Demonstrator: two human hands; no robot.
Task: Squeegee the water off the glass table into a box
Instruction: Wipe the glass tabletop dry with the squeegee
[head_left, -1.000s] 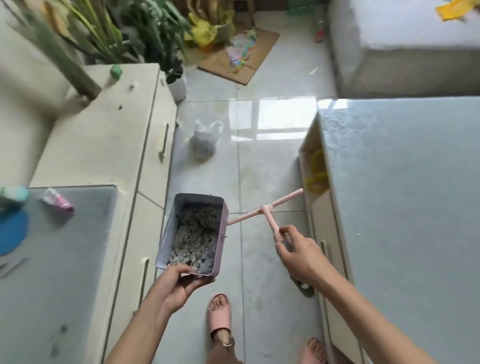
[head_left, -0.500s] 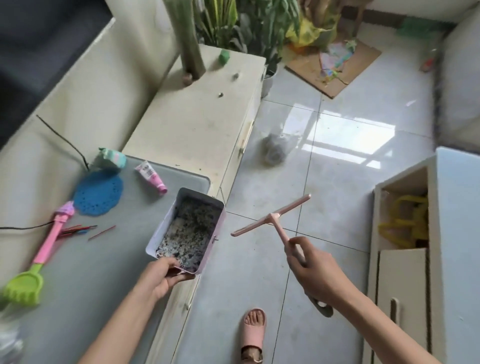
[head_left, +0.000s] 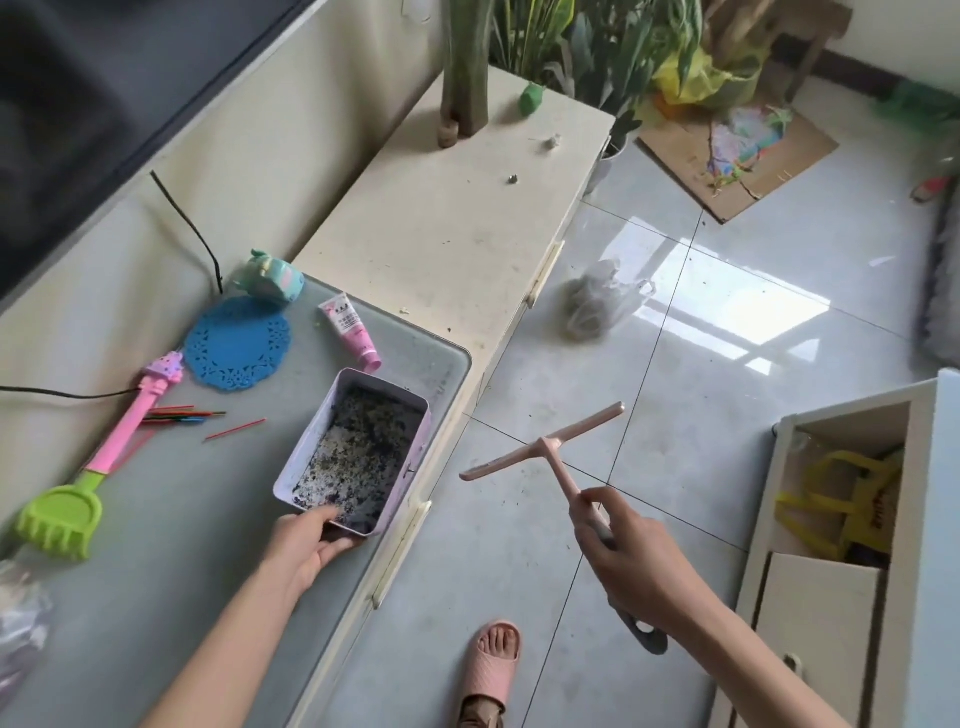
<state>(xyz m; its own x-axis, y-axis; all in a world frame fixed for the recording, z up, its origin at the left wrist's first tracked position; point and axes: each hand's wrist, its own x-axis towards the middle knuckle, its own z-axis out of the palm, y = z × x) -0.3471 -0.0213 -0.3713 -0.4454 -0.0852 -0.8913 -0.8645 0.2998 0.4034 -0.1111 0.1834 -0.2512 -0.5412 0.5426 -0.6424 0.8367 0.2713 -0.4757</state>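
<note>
Here the box (head_left: 358, 457) is a pale pink rectangular tin with rounded corners and straight walls. Its open inside is coated with dark, wet-looking speckled grit, thickest toward the far end and thinner and paler near the front. It sits over the front corner of the glass top (head_left: 156, 545) of a low cream cabinet (head_left: 457, 234); whether its base touches the glass or hangs just above it cannot be told. The left hand (head_left: 306, 540) grips the box at its near short end, with the thumb over the rim and the fingers curled beneath. The right hand (head_left: 628, 561) is closed round the handle of the squeegee (head_left: 545, 447), a slim pink T-shaped tool whose narrow blade bar slants up to the right. A grey looped handle end sticks out below the wrist. The squeegee hangs over the tiled floor (head_left: 701, 389), beside the box but apart from it, and touches nothing. On the glass behind the box lie a pink tube (head_left: 350, 332), a blue lace-edged mat (head_left: 236, 345), a few thin coloured sticks (head_left: 182, 413) and a toy rake (head_left: 78, 493) with a pink handle and green head. A crumpled plastic bag (head_left: 597, 304) lies on the floor, and a foot in a pink slipper (head_left: 493, 660) stands near the bottom edge.
</note>
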